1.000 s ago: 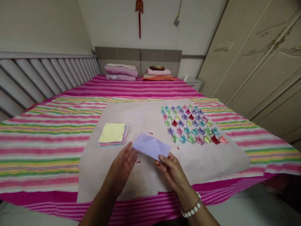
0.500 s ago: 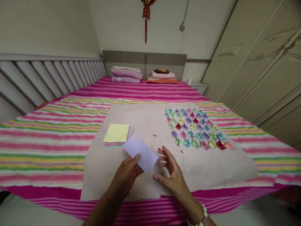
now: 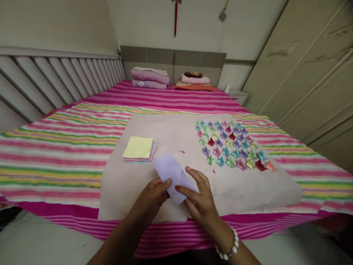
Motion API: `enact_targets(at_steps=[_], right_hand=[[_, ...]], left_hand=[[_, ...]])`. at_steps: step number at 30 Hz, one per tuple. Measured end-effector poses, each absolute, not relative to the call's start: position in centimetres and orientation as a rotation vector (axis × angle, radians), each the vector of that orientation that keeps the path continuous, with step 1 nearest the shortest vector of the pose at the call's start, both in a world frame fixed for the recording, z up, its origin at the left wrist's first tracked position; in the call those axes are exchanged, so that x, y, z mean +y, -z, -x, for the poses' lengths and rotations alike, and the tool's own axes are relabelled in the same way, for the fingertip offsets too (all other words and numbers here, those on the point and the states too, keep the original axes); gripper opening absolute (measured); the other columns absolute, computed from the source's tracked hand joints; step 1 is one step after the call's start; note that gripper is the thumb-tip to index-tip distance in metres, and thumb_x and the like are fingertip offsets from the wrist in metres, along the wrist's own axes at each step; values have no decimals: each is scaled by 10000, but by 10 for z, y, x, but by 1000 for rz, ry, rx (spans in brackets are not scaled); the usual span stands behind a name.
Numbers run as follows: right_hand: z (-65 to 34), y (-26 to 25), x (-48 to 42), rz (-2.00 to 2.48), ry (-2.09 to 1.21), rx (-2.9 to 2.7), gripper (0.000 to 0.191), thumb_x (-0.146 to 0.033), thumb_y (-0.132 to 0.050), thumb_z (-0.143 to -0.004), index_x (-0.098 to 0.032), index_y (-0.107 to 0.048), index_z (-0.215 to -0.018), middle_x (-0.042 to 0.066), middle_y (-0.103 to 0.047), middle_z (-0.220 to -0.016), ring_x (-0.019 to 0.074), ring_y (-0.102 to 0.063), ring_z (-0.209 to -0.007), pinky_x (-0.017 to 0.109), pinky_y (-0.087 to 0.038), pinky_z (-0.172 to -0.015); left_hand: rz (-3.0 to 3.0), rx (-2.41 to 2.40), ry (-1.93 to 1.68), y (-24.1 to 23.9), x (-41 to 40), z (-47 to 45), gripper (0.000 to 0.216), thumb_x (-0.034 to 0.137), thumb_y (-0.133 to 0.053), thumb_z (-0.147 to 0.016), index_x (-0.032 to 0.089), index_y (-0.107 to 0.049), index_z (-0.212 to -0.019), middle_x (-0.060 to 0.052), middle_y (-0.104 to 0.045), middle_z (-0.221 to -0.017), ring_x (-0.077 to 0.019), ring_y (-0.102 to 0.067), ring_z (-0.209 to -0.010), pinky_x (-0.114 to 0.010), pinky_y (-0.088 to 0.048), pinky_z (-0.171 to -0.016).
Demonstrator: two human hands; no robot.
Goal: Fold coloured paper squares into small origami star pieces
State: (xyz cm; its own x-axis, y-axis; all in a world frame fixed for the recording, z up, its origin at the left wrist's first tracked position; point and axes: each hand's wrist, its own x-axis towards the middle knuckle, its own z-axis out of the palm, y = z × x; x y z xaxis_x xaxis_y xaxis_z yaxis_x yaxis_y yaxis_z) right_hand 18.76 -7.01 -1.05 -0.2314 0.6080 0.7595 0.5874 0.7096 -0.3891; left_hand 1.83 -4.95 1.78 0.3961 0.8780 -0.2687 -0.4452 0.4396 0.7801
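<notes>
Purple paper: an oblong piece held between the two hands, over the near part of the large pale sheet; its far end is blurred.
Left hand: closed on the paper's near left edge, thumb on top and fingers curled underneath.
Right hand: at the paper's right side, one fingertip on its face and another finger raised above it; whether it also pinches from below, I cannot tell. A white bead bracelet circles that wrist.
Step in hand: by the look of it, turning or lining up the paper for folding; its oblong outline beside the squarish stack suggests one fold is already made.
Next move: a further fold would call for a steady left grip, edges brought together evenly and a fingertip run along the crease.
Paper stack: left of the purple paper and apart from it, a yellow piece on top, other colours showing at the edges.
Folded pieces: small pointed shapes in many colours, set in loose rows on the sheet's right side.
Red scraps: two bits, one beyond the hands, one near the folded pieces.
Bed: striped cover beneath the sheet.
</notes>
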Motion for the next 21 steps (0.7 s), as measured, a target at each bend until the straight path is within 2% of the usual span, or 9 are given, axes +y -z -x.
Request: enact_targets(at_steps=[4,12,21], right_hand=[[-185,10,-74,932,-92,-1908,363,-103,-540,-826,-297,-660,-1109,52,-392,-1451,311,-394,-1284,522,-398,-985],[-185,14,-76,930,-346,-1832,348,-92,-499,-845,-288,-681,-1066,52,-351,-1469,294,-398,-1293,493,-419,-970],[-182,18,-76,968,-448,-1758,384,-63,-505,-820,-291,-681,-1073,48,-291,-1499,294,-405,-1285,482,-409,-975]], left_hand=[[-663,683,-928,-21,-49,-18,324,305,-655,-808,146,-669,-1091,-113,-727,-1028,-247,-663,-971,-342,-518,-822],[-634,654,-911,-17,-46,-16,311,250,-627,-838,143,-644,-1129,-116,-723,-1035,-217,-675,-935,-310,-524,-801],[-652,792,-981,-13,-47,-15,335,250,-691,-783,99,-631,-1076,-135,-724,-997,-237,-680,-884,-338,-534,-757]])
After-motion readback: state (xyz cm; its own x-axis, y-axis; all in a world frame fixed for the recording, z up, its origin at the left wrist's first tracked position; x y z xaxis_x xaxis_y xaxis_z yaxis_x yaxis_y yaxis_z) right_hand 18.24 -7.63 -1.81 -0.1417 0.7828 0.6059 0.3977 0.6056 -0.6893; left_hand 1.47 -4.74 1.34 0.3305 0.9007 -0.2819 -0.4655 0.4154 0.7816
